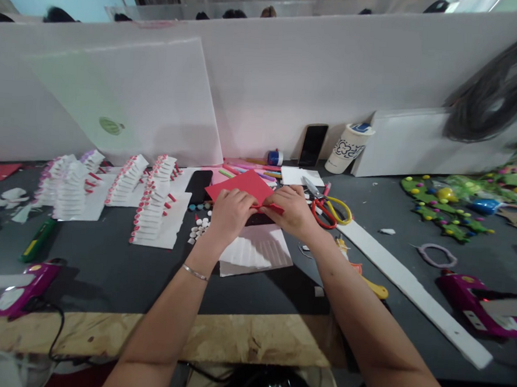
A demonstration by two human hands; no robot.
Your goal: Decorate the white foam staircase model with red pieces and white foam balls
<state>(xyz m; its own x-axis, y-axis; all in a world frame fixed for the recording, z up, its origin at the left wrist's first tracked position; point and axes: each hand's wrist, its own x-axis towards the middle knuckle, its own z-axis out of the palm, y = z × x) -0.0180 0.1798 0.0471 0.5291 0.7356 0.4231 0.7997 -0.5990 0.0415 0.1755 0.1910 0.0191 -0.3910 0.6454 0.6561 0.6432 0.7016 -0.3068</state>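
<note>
A sheet of red paper is held between my two hands over the middle of the table. My left hand pinches its near edge, and my right hand grips the same edge just to the right. The near edge looks folded or rolled under my fingertips. Below the hands lies a white card with a row of pale strips on it. Small white discs sit left of my left hand. Scissors with red and yellow handles rest right of my right hand.
White cards bearing rows of red-tipped paper rolls stand at left. Purple devices lie at both sides, with a green cutter nearby. A white strip crosses the right. A paper cup and phone stand behind.
</note>
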